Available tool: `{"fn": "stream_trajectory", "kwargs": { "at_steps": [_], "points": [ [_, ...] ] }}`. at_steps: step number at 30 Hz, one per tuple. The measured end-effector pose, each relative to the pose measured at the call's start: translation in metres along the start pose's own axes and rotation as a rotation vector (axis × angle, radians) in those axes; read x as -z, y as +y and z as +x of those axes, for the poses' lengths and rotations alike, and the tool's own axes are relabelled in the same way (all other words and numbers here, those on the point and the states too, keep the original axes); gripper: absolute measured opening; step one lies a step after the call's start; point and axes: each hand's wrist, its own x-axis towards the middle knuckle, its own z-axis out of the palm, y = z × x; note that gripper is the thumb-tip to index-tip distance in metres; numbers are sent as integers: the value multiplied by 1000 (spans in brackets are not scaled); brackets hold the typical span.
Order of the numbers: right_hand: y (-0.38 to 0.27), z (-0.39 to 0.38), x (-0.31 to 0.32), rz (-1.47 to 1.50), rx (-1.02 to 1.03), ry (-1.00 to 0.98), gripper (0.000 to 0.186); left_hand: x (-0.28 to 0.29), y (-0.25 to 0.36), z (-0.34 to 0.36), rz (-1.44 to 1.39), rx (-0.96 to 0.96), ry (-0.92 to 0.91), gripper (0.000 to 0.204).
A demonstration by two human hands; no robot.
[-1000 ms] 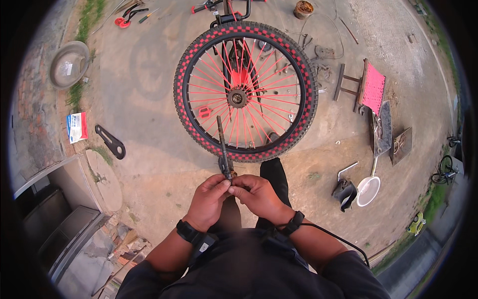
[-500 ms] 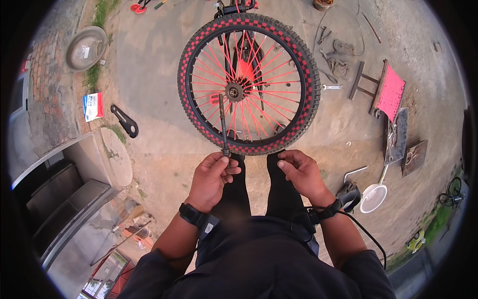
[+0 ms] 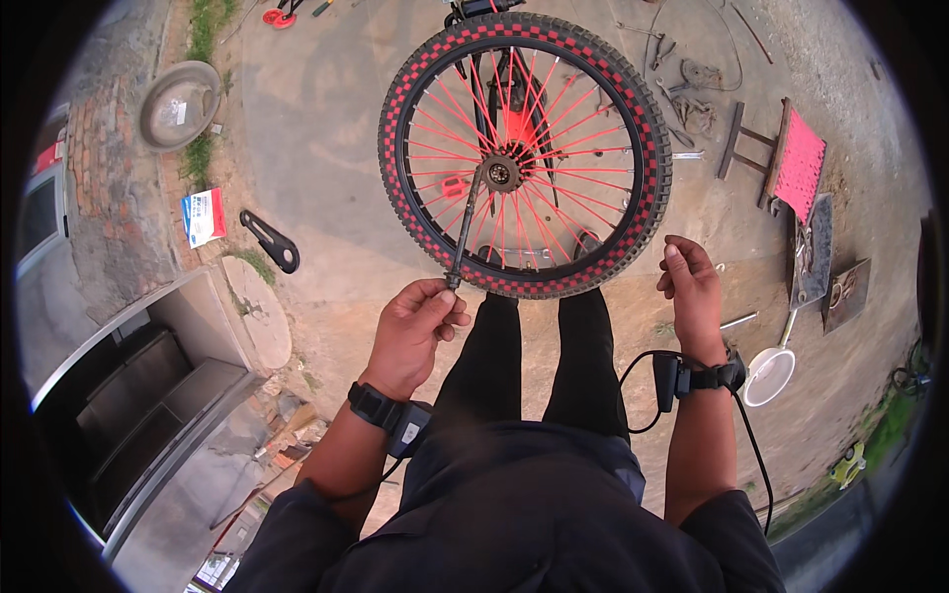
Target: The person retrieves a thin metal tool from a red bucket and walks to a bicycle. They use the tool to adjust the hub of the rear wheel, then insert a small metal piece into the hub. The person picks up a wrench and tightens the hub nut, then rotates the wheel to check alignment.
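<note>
My left hand grips the lower end of a dark threaded axle, which points up across the bicycle wheel toward its hub. The wheel has red spokes and a red-and-black checked tyre, and lies over part of an upturned bike frame. My right hand is raised just right of the tyre, apart from it, thumb and fingers closed together; whatever they hold, if anything, is too small to make out.
Pink folding stool, metal tool tray, white strainer and wrench lie rightward. Leftward are a metal basin, black chain guard, cardboard box and doorway. Scattered tools lie beyond the wheel.
My hands have separated: the left still carries the axle, while the right has let go of it and moved up and rightward beside the tyre. The camera view has shifted.
</note>
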Motion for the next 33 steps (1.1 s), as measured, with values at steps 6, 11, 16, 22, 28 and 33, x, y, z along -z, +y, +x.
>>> {"fn": "stream_trajectory", "kwargs": {
  "at_steps": [6, 11, 16, 22, 28, 33],
  "points": [
    [6, 12, -1, 67, 4, 32, 32, 9, 10, 4, 38, -63, 16, 19],
    [10, 18, 3, 63, 3, 41, 33, 8, 16, 7, 86, -78, 32, 15],
    [9, 22, 7, 46, -1, 54, 33, 9, 16, 10, 127, -111, 28, 16],
    [9, 23, 8, 51, 6, 49, 33, 11, 17, 13, 203, -158, 47, 19],
    [10, 21, 7, 56, -13, 50, 32, 10, 19, 14, 309, -212, 89, 20],
    [13, 22, 7, 76, -3, 66, 32, 6, 24, 11, 474, -337, 162, 20]
  ]
}}
